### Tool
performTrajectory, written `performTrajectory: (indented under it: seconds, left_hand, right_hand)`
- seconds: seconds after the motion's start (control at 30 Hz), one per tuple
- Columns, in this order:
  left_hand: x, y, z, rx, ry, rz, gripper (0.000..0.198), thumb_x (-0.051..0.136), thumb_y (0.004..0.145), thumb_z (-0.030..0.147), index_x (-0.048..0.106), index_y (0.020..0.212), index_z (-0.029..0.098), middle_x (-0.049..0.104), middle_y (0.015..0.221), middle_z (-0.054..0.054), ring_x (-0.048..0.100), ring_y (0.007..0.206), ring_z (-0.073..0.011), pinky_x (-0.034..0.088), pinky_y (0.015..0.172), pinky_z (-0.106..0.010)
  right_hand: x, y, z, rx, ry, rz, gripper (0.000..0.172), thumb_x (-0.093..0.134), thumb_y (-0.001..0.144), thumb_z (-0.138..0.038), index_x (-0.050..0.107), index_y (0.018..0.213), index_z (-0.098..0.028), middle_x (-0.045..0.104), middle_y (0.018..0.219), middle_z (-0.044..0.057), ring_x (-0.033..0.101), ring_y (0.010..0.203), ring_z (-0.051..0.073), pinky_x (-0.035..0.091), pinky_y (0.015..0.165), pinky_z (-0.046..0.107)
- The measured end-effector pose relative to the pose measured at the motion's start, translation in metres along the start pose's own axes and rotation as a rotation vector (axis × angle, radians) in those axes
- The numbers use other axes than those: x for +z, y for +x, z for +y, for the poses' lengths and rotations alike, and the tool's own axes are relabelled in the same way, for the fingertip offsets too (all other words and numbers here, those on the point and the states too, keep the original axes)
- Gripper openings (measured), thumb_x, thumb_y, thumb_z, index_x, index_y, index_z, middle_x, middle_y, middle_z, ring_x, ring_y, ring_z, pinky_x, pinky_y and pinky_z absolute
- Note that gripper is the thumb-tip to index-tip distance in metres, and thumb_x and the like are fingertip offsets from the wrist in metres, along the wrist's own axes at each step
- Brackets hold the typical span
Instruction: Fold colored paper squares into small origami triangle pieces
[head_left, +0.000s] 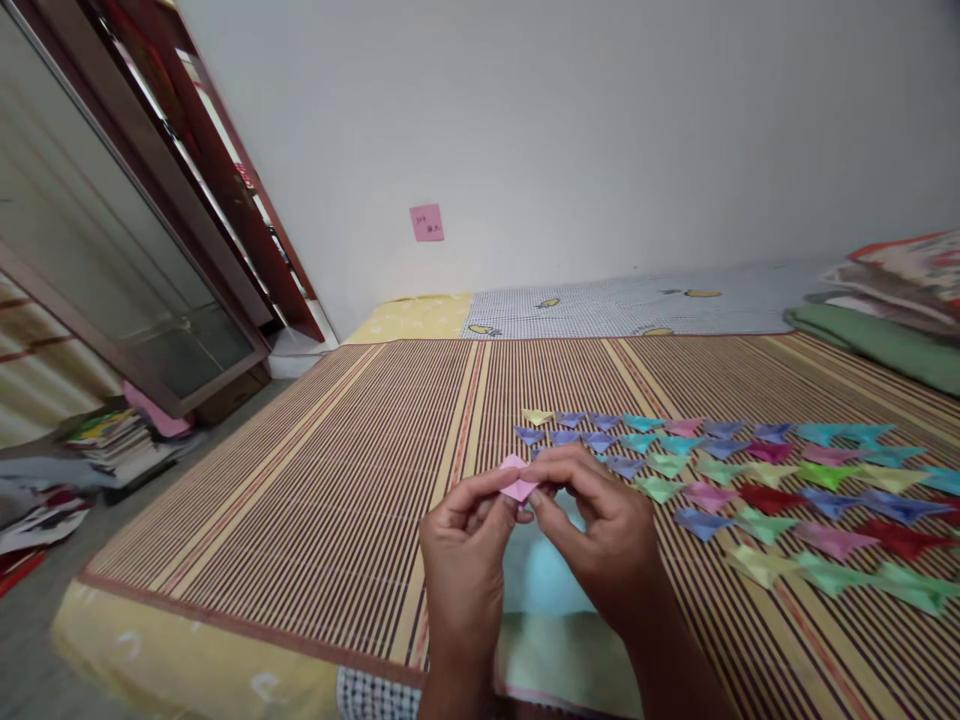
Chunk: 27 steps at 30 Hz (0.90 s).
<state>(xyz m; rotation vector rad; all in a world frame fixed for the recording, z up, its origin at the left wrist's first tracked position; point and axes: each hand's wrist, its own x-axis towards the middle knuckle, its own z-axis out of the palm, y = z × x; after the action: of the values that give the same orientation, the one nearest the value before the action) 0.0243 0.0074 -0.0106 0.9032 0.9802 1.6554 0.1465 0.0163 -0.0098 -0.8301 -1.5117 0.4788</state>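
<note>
Between the fingertips of both hands is a small pink folded paper [519, 482], pointed at its top. My left hand [469, 540] pinches its left side with thumb and forefinger. On the right side, my right hand [600, 530] grips it the same way, thumb below and forefinger above. Beneath the hands lies a light blue and green sheet [555, 600], partly covered by my right hand and forearm. Rows of folded paper pieces [832, 540] in many colours are laid out to the right, the nearest ones close beside my right hand.
A striped woven mat [322, 510] covers the bed. Folded bedding [892, 330] is stacked at the far right. A pink note [427, 222] sticks to the white wall. At the left stand a glass-panelled door [150, 230] and a pile of books [112, 445].
</note>
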Motion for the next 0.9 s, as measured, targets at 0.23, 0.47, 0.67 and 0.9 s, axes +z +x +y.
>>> performTrajectory:
  seconds: [0.23, 0.47, 0.67, 0.9]
  left_hand:
    - [-0.008, 0.005, 0.006, -0.014, -0.016, -0.053, 0.019, 0.089, 0.068, 0.02, 0.085, 0.086, 0.018, 0.084, 0.096, -0.01, 0.072, 0.067, -0.0125, 0.06, 0.064, -0.019]
    - [-0.011, 0.005, 0.007, 0.089, 0.125, -0.066, 0.01, 0.08, 0.079, 0.022, 0.086, 0.087, 0.021, 0.083, 0.095, -0.008, 0.07, 0.066, -0.012, 0.059, 0.066, -0.02]
    - [-0.008, 0.001, 0.005, 0.134, 0.163, -0.022, 0.008, 0.08, 0.081, 0.024, 0.085, 0.086, 0.02, 0.083, 0.093, -0.008, 0.076, 0.09, -0.0212, 0.061, 0.085, -0.03]
    - [-0.003, 0.003, 0.004, 0.057, 0.069, 0.043, 0.013, 0.086, 0.071, 0.024, 0.075, 0.073, 0.017, 0.08, 0.077, -0.005, 0.077, 0.076, -0.0176, 0.061, 0.074, -0.025]
  right_hand:
    - [0.001, -0.001, 0.01, 0.083, 0.175, -0.065, 0.013, 0.071, 0.092, -0.016, 0.077, 0.096, -0.026, 0.071, 0.098, 0.002, 0.068, 0.098, 0.018, 0.055, 0.084, 0.03]
    - [0.004, -0.002, 0.012, 0.089, 0.209, -0.064, 0.013, 0.067, 0.094, -0.017, 0.076, 0.09, -0.025, 0.069, 0.095, 0.003, 0.066, 0.097, 0.018, 0.054, 0.085, 0.032]
    - [0.014, -0.003, 0.01, 0.19, 0.307, 0.005, 0.01, 0.069, 0.092, -0.02, 0.071, 0.083, -0.022, 0.066, 0.091, 0.003, 0.066, 0.092, 0.018, 0.054, 0.082, 0.033]
    - [0.019, -0.007, 0.01, 0.209, 0.246, 0.073, 0.013, 0.07, 0.089, -0.018, 0.067, 0.077, -0.021, 0.063, 0.087, 0.002, 0.063, 0.088, 0.018, 0.052, 0.079, 0.033]
